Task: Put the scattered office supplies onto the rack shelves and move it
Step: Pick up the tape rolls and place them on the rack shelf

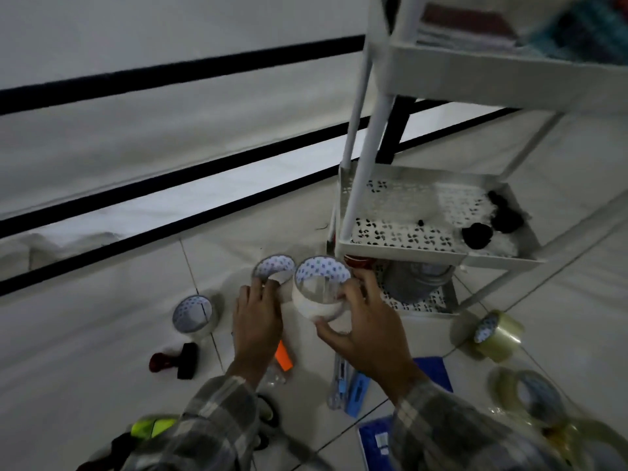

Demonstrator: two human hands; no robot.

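At frame centre, the right hand (365,329) grips a clear tape roll (321,294), thumb under, fingers curled over. Beside it, the left hand (258,321) hooks fingers into a second roll (274,270). Right of them stands the white rack (404,253). A third roll (194,314), a stamp (175,361) and an orange marker (283,355) crowd the floor; upper left lies open.

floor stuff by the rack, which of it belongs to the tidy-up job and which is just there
Job things: tape roll in right hand; tape roll under left hand; loose tape rolls; stamp; orange marker; blue notebook; white rack.

Just there: black-striped wall; floor tiles.
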